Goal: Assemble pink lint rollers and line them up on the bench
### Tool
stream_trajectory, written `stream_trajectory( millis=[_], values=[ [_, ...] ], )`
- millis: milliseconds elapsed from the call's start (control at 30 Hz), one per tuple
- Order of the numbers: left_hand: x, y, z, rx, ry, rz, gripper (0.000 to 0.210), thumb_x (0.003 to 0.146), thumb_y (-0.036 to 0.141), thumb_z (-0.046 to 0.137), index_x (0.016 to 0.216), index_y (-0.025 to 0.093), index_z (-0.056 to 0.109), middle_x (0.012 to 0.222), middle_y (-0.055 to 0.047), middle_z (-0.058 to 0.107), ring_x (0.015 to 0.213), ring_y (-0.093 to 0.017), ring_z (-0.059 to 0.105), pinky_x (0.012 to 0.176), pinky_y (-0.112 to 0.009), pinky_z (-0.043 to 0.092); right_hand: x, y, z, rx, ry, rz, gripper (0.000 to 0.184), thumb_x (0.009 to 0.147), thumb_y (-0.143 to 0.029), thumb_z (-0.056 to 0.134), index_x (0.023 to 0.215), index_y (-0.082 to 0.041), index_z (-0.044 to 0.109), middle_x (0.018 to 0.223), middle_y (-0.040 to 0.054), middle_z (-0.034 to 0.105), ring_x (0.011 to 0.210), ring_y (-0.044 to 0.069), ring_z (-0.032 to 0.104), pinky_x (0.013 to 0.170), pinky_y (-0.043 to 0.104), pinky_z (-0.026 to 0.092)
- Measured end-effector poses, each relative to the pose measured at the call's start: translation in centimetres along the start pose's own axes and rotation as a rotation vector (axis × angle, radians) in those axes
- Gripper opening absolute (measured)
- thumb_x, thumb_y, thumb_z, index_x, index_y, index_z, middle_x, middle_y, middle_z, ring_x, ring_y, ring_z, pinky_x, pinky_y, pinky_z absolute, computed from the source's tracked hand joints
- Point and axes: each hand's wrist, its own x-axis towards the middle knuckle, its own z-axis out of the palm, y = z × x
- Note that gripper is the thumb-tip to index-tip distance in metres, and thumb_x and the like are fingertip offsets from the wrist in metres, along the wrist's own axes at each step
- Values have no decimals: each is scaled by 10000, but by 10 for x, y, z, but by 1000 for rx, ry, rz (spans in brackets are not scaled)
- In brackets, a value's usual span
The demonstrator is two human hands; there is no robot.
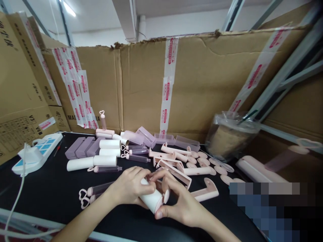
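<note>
A white tube is held tilted above the black table, its lower end toward me. My left hand is closed around its left side, the thumb lying across the top. My right hand grips the right side and lower end, with the thumb at the bottom rim and the fingers bent over the far part. A small pale pink round-ended piece shows between the tube and my right palm; the rest of it is hidden. Pink curved holders lie just beyond my hands. Clear tubes with heart-shaped loops lie left of my left wrist.
Several white tubes, lilac translucent boxes and pink discs lie across the table. A power strip is at the left. At the back right stands a plastic-wrapped container. Cardboard walls enclose the back.
</note>
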Motion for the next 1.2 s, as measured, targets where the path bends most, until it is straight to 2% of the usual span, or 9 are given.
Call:
stream_trajectory(
  millis=[233, 333, 433, 533, 667, 767, 833, 933, 1200],
  values=[
    [0, 0, 1, -57, 20, -73, 434, 691, 569, 604, 908, 192, 591, 1001, -116, 613, 858, -225, 587, 732, -333, 460, 3, 3, 2, -25, 46, -4, 390, 627, -361, 768, 633, -198, 414, 1097, 72, 526, 1036, 243, 516, 839, 361, 436],
    [0, 2, 0, -189, 75, -139, 466, 642, 544, 656, 928, 183, 590, 972, -105, 635, 840, -226, 610, 730, -325, 475, 1, 3, 0, -78, 83, -52, 371, 643, -383, 754, 686, -208, 429, 1053, 57, 532, 960, 213, 536, 796, 323, 447],
    [2, 4, -4, -428, 114, -265, 455, 607, 461, 702, 949, 188, 577, 963, -74, 646, 819, -204, 620, 717, -284, 479, -2, 2, -3, -125, 81, -108, 453, 609, -408, 773, 919, -240, 489, 1075, 50, 523, 998, 215, 528, 842, 312, 446],
    [7, 7, -11, -693, 138, -436, 437, 612, 366, 715, 981, 192, 558, 990, -47, 631, 846, -181, 609, 752, -259, 470, -1, 1, -5, -156, 109, -113, 563, 702, -386, 712, 1178, -287, 430, 1118, 48, 529, 1048, 208, 523, 895, 302, 440],
    [16, 11, -16, -890, 162, -616, 351, 662, 390, 688, 899, 168, 556, 915, -35, 590, 835, -179, 574, 749, -263, 455, 5, 0, -2, -163, 250, -67, 362, 848, -376, 540, 1194, -290, 476, 1112, 54, 560, 980, 195, 565, 816, 289, 495],
    [18, 13, -14, -978, 152, -714, 432, 700, 398, 667, 1022, 172, 490, 955, -40, 586, 872, -186, 569, 758, -273, 449, 10, -3, -1, -124, 308, 25, 337, 886, -368, 462, 1207, -266, 465, 1157, 81, 550, 924, 195, 594, 653, 266, 538],
    [18, 13, -11, -1016, 170, -727, 498, 729, 390, 647, 1125, 184, 425, 1036, -54, 580, 969, -203, 552, 824, -297, 434, 13, -4, -1, -197, 327, 46, 306, 883, -358, 470, 1170, -254, 492, 1144, 82, 569, 974, 215, 583, 719, 304, 533],
    [17, 13, -5, -1034, 197, -746, 425, 803, 391, 563, 1150, 199, 411, 1084, -59, 567, 1021, -204, 532, 874, -320, 413, 16, -1, -3, -382, 338, 30, 270, 884, -337, 474, 1134, -245, 521, 1117, 74, 599, 1058, 239, 545, 902, 388, 446],
    [14, 9, 16, -1056, 228, -901, 358, 860, 406, 471, 1134, 198, 374, 981, -44, 568, 822, -164, 566, 759, -304, 447, 22, 21, -6, -344, 258, -44, 368, 919, -301, 409, 1273, -210, 373, 1274, 112, 487, 1171, 207, 471, 977, 385, 395]
  ],
)
